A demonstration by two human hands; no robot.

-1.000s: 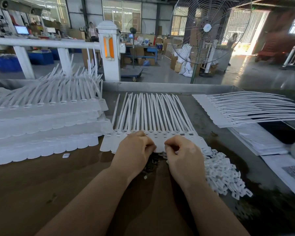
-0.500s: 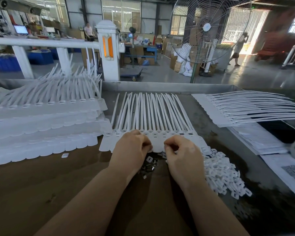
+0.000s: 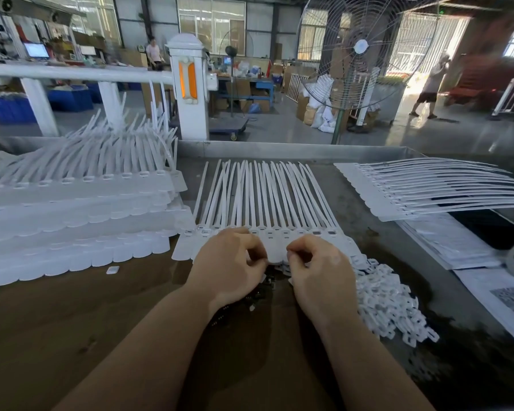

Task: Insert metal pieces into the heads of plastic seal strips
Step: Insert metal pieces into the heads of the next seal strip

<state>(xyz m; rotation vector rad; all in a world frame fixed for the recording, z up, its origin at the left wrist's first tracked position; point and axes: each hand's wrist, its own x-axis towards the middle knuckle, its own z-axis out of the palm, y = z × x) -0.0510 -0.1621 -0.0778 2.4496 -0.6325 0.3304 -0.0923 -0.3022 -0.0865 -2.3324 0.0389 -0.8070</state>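
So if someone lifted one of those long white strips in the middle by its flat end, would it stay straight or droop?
Probably droop. The seal strips are long, thin plastic, and the tails in the left stack already curve upward and splay unevenly. They look light, so a nudge would likely slide one. The right batch bows too, suggesting springy rather than limp.

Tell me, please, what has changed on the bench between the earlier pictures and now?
Very little. The left hand has edged slightly right along the heads of the middle row of seal strips; the right hand stays put. Both remain curled at the tabs; what they pinch is hidden. The stacks, the pile of white clips and the dark metal pieces lie as before.
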